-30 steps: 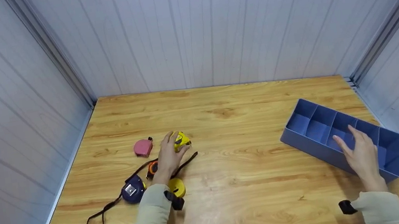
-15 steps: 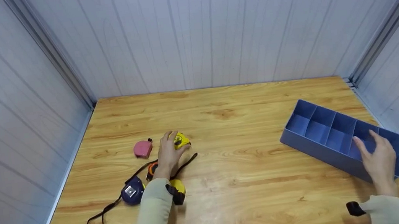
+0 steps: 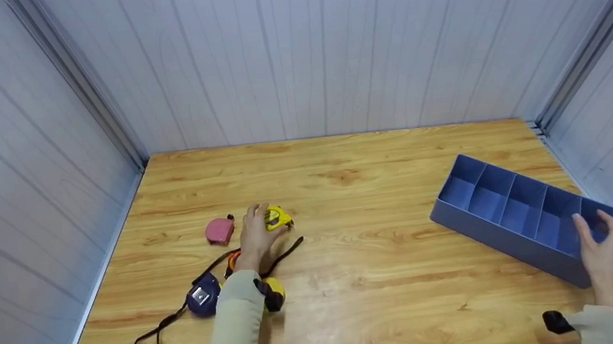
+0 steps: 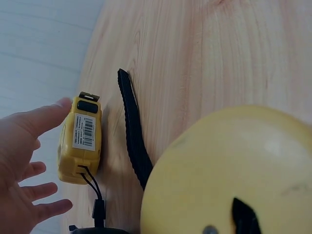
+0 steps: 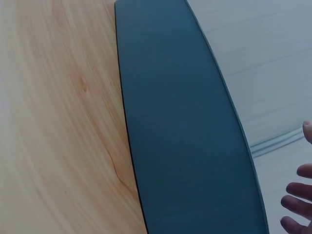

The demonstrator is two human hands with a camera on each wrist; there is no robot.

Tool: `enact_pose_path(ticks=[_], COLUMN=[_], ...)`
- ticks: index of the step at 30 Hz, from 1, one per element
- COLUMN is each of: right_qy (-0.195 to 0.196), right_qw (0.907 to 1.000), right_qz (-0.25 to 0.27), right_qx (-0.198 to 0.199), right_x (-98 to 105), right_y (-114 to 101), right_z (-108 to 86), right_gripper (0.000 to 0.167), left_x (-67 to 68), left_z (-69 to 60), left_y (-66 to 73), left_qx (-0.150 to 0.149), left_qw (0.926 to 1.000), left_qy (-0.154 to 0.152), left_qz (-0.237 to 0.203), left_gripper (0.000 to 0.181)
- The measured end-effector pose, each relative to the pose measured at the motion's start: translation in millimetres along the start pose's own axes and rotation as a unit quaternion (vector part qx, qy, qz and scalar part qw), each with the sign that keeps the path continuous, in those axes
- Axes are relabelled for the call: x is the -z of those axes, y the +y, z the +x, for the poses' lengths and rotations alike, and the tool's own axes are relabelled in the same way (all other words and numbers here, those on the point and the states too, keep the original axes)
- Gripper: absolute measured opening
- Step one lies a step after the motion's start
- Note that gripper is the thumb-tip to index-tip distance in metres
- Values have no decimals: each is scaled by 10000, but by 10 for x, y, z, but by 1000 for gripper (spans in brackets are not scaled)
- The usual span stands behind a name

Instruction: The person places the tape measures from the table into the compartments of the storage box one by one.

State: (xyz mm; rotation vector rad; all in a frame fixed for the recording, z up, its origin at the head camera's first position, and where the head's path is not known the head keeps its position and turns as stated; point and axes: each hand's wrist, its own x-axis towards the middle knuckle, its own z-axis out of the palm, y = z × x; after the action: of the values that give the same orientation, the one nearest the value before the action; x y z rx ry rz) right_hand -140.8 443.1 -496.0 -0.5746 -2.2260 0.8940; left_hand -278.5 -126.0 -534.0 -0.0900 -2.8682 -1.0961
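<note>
In the head view my left hand is at a small yellow tape measure on the table. The left wrist view shows the thumb at its upper edge and the other fingers spread, not wrapped round it. My right hand is over the near right end of a blue divided box, fingers parted and bent. In the right wrist view only fingertips show beyond the box's long side; contact with the rim cannot be made out.
A pink tape measure lies left of the left hand. Nearer are a dark blue tape measure with a looped black cord, a partly hidden orange-and-black one, and a round yellow case. Panelled walls enclose the table.
My right hand has moved right and nearer, from the box's middle compartments to its right end. The left hand stays by the yellow tape measure with only a slight shift.
</note>
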Motion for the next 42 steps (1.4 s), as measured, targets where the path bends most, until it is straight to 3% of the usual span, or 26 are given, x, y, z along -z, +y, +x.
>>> enact_pose_path(ticks=[12,25,33,35,40,42], right_qy=[297,53,-236,-257,-457,-619], right_qw=[9979,9873,9686,9581,9341,9303], right_qz=[-151,-145,453,905,1420,1370], right_qx=[-551,-1580,-2432,-2706,-3242,-3347], right_x=[38,115,200,218,246,254], right_y=[126,247,356,398,449,445], right_z=[4,-14,-1,14,36,37], right_gripper=[47,55,64,63,67,69], left_x=[17,-6,-5,-8,-23,-24], left_z=[63,94,127,131,145,153], left_y=[-38,-61,-43,-36,-36,-42], left_qx=[194,317,363,359,316,312], left_qw=[9991,9973,9967,9967,9966,9963], left_qy=[-250,-393,-389,-357,-297,-283], left_qz=[-277,-534,-613,-638,-705,-755], left_gripper=[68,71,71,71,69,68])
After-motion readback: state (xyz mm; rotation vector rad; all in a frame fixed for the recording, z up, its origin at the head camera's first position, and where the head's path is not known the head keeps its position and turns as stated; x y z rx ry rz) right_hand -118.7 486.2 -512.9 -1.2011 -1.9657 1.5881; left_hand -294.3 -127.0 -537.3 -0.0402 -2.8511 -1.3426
